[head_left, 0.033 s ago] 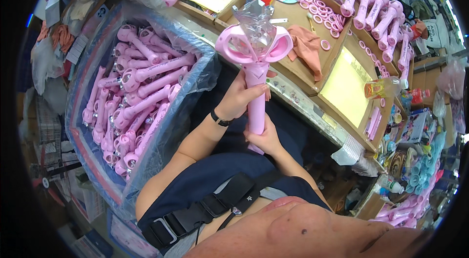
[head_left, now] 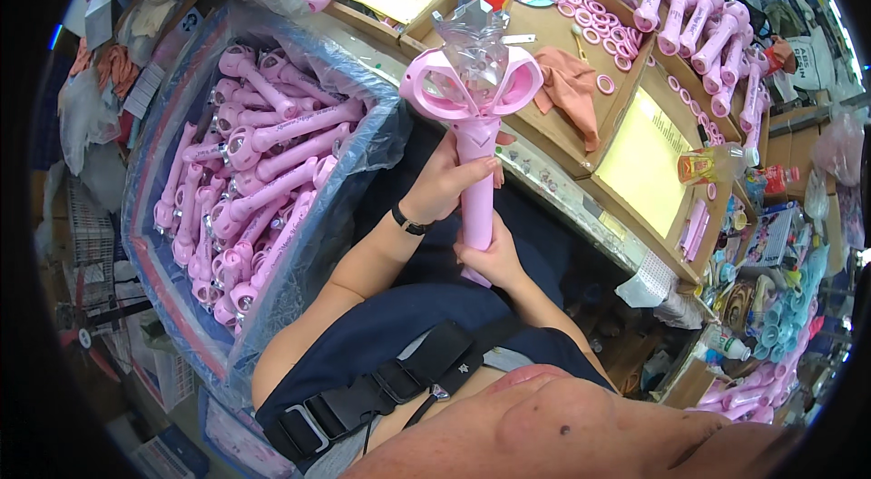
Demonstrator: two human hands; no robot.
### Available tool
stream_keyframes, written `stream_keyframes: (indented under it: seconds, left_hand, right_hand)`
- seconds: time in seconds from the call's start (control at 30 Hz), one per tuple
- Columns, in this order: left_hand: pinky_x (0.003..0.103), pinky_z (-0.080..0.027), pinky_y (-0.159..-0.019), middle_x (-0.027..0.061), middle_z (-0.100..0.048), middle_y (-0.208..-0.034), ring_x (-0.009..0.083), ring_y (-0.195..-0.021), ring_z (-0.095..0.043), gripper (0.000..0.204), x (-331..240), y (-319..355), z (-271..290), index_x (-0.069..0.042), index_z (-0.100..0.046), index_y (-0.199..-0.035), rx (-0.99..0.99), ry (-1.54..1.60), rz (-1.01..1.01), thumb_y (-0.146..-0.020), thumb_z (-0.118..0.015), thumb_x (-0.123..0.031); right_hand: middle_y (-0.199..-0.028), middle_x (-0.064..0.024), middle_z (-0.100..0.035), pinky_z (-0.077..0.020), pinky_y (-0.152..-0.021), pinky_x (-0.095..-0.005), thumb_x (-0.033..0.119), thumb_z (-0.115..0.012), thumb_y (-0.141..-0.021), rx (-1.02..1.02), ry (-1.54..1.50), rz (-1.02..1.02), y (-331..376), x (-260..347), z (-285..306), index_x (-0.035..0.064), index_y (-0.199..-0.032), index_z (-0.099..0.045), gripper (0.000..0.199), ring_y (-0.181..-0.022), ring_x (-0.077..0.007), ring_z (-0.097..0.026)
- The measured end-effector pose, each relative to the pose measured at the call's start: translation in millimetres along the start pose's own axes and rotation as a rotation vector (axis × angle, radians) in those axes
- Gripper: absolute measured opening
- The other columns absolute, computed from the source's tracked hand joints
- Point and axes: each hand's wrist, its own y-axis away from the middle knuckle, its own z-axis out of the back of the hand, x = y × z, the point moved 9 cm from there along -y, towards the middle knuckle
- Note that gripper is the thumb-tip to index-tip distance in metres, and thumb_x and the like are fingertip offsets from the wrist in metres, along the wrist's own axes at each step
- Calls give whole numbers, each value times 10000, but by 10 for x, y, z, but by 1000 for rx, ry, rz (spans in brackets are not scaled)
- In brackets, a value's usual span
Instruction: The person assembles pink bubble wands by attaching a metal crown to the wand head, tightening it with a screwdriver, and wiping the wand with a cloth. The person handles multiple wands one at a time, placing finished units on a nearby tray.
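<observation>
Evidently gripping a pink wand (head_left: pixel 477 202) with both hands: closed around the upper shaft with the left hand (head_left: pixel 449 178), just under the looped head (head_left: pixel 522 87) and clear crown (head_left: pixel 472 30); curled round the lower end with the right hand (head_left: pixel 493 257). Running lengthwise through both grips, pointing crown-first beyond the left hand, the nearer one to the head. Showing no legible writing on the facing shaft. Left of the left hand, heaped in a plastic-lined bin (head_left: pixel 386 112) among similar wands (head_left: pixel 299 125), with dark lettering along several handles. Right of the right hand, printed too small to read on a yellow sheet (head_left: pixel 640 157).
</observation>
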Motion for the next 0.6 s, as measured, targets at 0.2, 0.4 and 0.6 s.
stream_keyframes:
  seconds: [0.2,0.4,0.6]
  left_hand:
    - [312,-507,-742,129,-566,-1113,195,-855,-614,668,-196,-97,130,-21,-339,-1300,85,234,-126,-846,-650,-399]
    - [301,-364,-980,98,-413,-1311,144,-1188,-416,789,-559,-187,383,31,-218,-1402,-159,-176,-421,-881,-603,-419]
    - [266,-400,-950,146,-376,-1357,151,-1136,-483,759,-627,-202,349,66,-132,-1431,-170,-306,-376,-910,-602,-222]
  right_hand:
    - [-771,-29,-561,-471,-576,-249,35,-660,-695,97,2,-167,108,51,24,19,-1104,-482,447,-649,-98,-559]
    - [-706,-53,-541,-460,-493,-256,18,-664,-690,346,-378,-314,290,233,15,10,-1116,-471,468,-518,-128,-535]
    - [-660,-75,-486,-423,-416,-275,49,-677,-710,526,-867,-398,389,212,-56,0,-1133,-433,491,-456,-151,-497]
